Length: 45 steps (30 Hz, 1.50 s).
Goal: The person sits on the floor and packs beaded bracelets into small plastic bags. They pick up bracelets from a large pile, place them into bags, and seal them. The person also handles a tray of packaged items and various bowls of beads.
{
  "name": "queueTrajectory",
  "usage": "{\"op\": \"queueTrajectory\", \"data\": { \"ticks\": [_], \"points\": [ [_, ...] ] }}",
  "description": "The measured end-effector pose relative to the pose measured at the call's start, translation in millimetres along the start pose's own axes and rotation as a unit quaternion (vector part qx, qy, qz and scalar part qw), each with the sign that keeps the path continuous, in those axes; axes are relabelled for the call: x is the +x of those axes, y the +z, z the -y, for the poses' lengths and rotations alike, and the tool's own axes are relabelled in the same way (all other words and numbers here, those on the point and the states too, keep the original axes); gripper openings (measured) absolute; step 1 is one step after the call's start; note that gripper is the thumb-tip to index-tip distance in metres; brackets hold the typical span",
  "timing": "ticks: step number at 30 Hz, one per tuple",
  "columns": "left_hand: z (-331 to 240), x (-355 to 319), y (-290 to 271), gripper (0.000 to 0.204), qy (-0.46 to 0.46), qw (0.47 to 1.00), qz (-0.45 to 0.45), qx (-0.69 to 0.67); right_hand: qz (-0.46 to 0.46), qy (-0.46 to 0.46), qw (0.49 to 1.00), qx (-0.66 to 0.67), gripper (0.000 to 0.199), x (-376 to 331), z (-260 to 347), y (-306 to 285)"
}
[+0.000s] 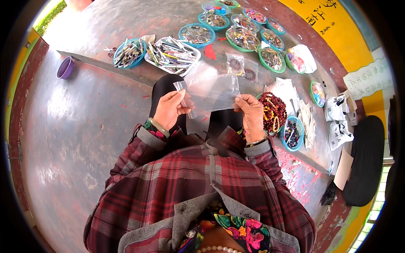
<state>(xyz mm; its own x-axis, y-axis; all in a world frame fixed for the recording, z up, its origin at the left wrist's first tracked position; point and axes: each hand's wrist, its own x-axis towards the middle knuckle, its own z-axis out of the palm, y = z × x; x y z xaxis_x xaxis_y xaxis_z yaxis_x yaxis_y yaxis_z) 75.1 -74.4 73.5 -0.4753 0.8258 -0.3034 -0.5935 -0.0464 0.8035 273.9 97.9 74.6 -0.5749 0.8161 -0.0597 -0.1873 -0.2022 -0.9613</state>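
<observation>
A clear plastic bag [213,92] is stretched flat above my lap, and nothing shows inside it. Its left edge is pinched in my left hand [169,109], thumb on top. My right hand [251,116] grips the opposite edge between thumb and fingers. Just right of that hand lies a heap of dark red and yellow bead strings [273,111]. Beyond the bag, on the floor, are two small clear bags with beaded bracelets [235,65] in them.
A white basket of pens [197,63] and a blue bowl of pens [142,59] stand ahead, scissors [110,51] beside them. Several bowls of packaged trinkets [244,38] fill the far right. A blue basket of dark pieces [302,135] sits at right, a purple bowl [65,68] far left.
</observation>
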Motion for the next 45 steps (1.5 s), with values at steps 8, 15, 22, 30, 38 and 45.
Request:
{"op": "queueTrajectory", "data": {
  "ticks": [8,15,22,30,38,45],
  "points": [
    [-0.1,-0.3,0.8,0.025,0.026,0.998,0.014,0.059,0.007,-0.006,1.000,-0.023,0.021,1.9,2.6,-9.1],
    [-2.8,-3.1,6.6,0.026,0.035,0.992,0.032,0.120,0.026,0.006,1.000,-0.009,0.034,2.8,21.6,4.5],
    [5.6,-1.5,10.7,0.019,-0.007,0.986,0.077,0.147,-0.009,-0.057,0.991,-0.118,0.018,7.3,8.5,7.0],
    [11.2,-3.0,21.8,0.013,-0.019,0.994,0.046,0.102,-0.071,-0.124,0.974,-0.175,0.020,7.7,-5.0,3.3],
    [8.2,-3.7,24.1,0.016,0.004,0.979,0.066,0.191,-0.117,-0.158,0.938,-0.286,0.021,11.4,-10.9,-5.0],
    [7.6,-3.8,24.5,0.014,0.027,0.982,0.063,0.178,-0.137,-0.249,0.879,-0.384,0.018,23.1,-17.6,-16.7]
  ]
}}
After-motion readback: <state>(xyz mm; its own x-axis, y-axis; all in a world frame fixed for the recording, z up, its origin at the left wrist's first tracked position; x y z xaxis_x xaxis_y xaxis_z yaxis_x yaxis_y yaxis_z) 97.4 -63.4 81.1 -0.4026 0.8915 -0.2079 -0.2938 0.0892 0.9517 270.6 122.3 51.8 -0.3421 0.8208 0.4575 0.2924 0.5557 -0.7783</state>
